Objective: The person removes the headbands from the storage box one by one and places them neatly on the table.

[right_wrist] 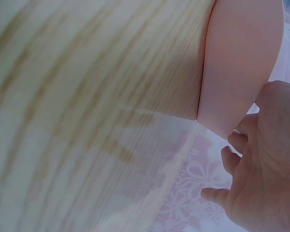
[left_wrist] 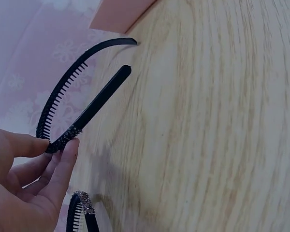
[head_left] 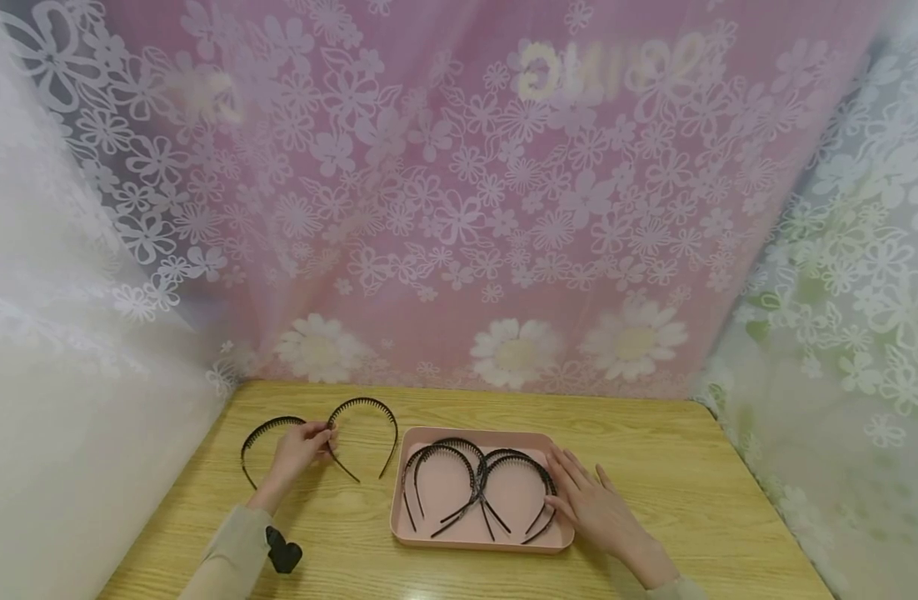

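My left hand (head_left: 297, 454) pinches a black toothed headband (left_wrist: 104, 94) between thumb and fingers, on its left side. In the left wrist view the held part is studded with small glittery stones, and both ends of the band point toward the tray. A second black headband (head_left: 267, 423) lies to the left, partly hidden behind the left hand. Several more headbands (head_left: 480, 467) lie overlapping in a shallow pink tray (head_left: 481, 547). My right hand (head_left: 597, 508) rests at the tray's right edge, its fingers extended along the rim.
The tray stands on a light wood-grain table (head_left: 654, 467). A pink flowered curtain (head_left: 459, 208) hangs along the back edge, with pale sheets at the left and right. A small black object (head_left: 282, 552) sits at the left sleeve.
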A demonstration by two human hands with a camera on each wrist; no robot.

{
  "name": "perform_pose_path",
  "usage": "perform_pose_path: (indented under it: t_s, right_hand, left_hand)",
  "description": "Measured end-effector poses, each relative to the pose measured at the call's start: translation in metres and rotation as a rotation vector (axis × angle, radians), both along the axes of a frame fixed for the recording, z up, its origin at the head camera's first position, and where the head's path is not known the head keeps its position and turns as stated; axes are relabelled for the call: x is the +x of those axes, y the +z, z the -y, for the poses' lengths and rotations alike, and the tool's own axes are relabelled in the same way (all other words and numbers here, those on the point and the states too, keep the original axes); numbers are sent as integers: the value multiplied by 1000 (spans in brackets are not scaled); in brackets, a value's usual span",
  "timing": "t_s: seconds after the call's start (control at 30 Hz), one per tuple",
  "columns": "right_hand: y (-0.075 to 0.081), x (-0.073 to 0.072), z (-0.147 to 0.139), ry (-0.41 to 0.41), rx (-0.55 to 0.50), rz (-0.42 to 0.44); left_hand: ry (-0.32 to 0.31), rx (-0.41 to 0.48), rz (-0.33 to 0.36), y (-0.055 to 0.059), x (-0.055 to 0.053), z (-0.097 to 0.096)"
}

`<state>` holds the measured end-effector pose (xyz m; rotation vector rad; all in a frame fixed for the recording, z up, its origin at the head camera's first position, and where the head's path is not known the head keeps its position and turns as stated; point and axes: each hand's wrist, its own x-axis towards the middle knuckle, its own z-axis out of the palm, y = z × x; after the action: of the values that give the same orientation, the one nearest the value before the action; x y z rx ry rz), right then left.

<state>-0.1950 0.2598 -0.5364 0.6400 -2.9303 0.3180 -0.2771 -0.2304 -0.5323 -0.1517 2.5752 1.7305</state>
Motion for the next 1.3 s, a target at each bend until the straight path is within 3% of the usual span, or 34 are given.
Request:
perform_pose_path:
  t_s: [0.47,0.7,0.97,1.17,1.3]
  right_hand:
    - [1,0,0,-6,1,-1]
    - [0,1,1,4,6,-1]
    - [-4,1,-1,29,-29,-76]
    - [-2,1,0,17,-11,-38]
    - [-7,-1,-3,34,-16,-76]
  left_hand:
    - [-60,-149,5,0,-6,1]
    - [-106,-289,-30,1,-11,-1]
    - [-92,-374,-34,-1,-18,-5]
    - [-82,-421,-53,1,-17,-9]
    - [-73,-446,-49,2,-17,-10]
